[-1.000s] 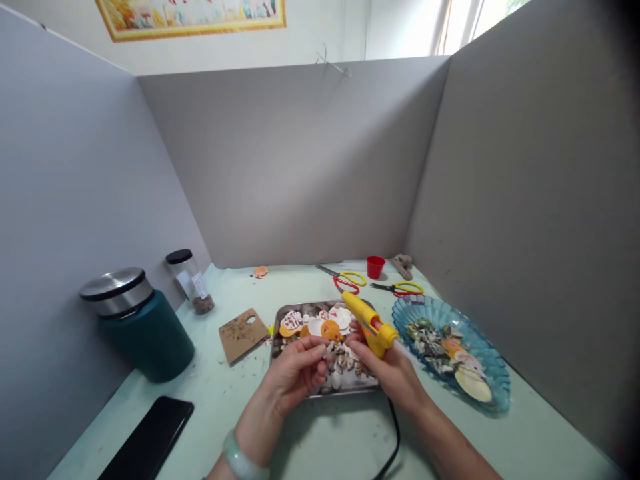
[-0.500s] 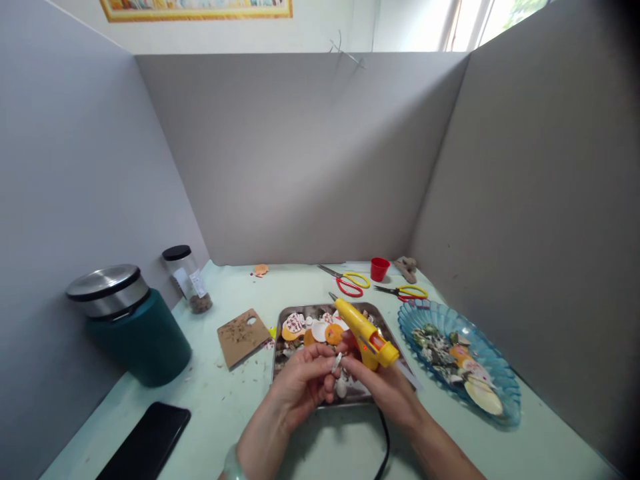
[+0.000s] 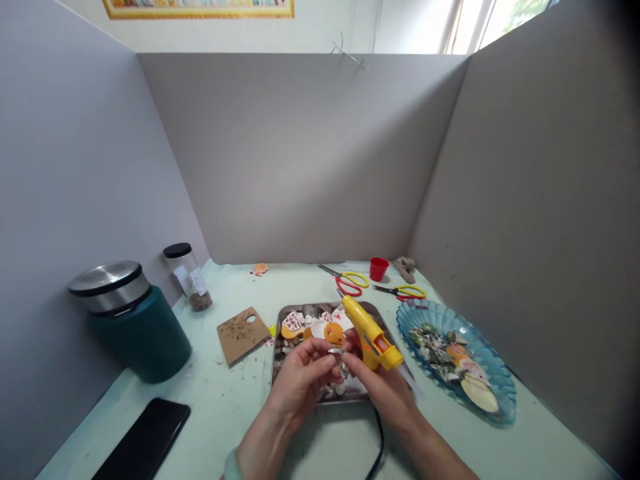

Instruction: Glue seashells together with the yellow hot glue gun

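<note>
Over a metal tray [image 3: 275, 350], my left hand [image 3: 300, 377] pinches a small whitish piece [image 3: 335, 351], perhaps a shell, between thumb and fingers. The fingertips of my right hand [image 3: 387, 397] meet the piece from the other side. That same right hand also holds a yellow hot glue gun [image 3: 364, 321], its nozzle pointing away to the upper left. A black cord [image 3: 379, 440] runs down below the right hand. Inside the tray lie orange and white round pieces [image 3: 333, 333] and small shell-like bits, partly hidden by both hands.
To the right stands a blue scalloped dish [image 3: 507, 407] with shells. Scissors [image 3: 350, 280], a second pair [image 3: 400, 292] and a red cup [image 3: 379, 269] lie behind the tray. Leftward are a brown board [image 3: 243, 337], a jar [image 3: 190, 280], a teal container [image 3: 140, 337] and a phone [image 3: 145, 440].
The small whitish piece has turned from nearly upright to almost level between my fingertips. The glue gun has shifted slightly right in my right hand's hold.
</note>
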Motion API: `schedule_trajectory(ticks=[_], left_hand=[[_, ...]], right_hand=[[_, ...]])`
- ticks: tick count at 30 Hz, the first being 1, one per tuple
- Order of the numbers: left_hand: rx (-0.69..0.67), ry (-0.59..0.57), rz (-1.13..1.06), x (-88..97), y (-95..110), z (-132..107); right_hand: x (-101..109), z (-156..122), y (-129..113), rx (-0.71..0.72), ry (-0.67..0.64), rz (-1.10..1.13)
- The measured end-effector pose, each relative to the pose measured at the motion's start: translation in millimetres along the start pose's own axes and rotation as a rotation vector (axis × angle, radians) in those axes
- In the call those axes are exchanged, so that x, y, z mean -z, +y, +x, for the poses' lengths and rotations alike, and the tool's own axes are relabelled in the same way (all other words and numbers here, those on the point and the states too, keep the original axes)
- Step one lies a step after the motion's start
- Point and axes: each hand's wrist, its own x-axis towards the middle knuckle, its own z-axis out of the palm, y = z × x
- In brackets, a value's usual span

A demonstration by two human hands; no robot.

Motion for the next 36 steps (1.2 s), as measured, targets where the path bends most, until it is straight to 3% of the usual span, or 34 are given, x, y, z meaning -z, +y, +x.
schedule_trajectory(ticks=[6, 11, 16, 19, 27, 36], left_hand=[[-0.044, 0.030, 0.026, -0.1, 1, 0], [-0.074, 0.047, -0.030, 3.7, 4, 1], [-0.074, 0.113, -0.097, 8.4, 11, 3], [-0.054, 0.135, -0.124, 9.1, 15, 2], [-0.025, 0.144, -0.164, 13.0, 16, 2], [-0.039, 0.136, -0.130, 13.3, 16, 1]], right_hand=[[-4, -5, -4, 0.006, -0.045, -0.002], [11, -3, 11, -0.091, -0.104, 0.018], [28, 1, 15, -0.164, -0.335, 0.274], [32, 1, 12, -0.176, -0.418, 0.262], [34, 1, 9, -0.233, -0.522, 0.072], [34, 5, 17, -0.236, -0.484, 0.026]])
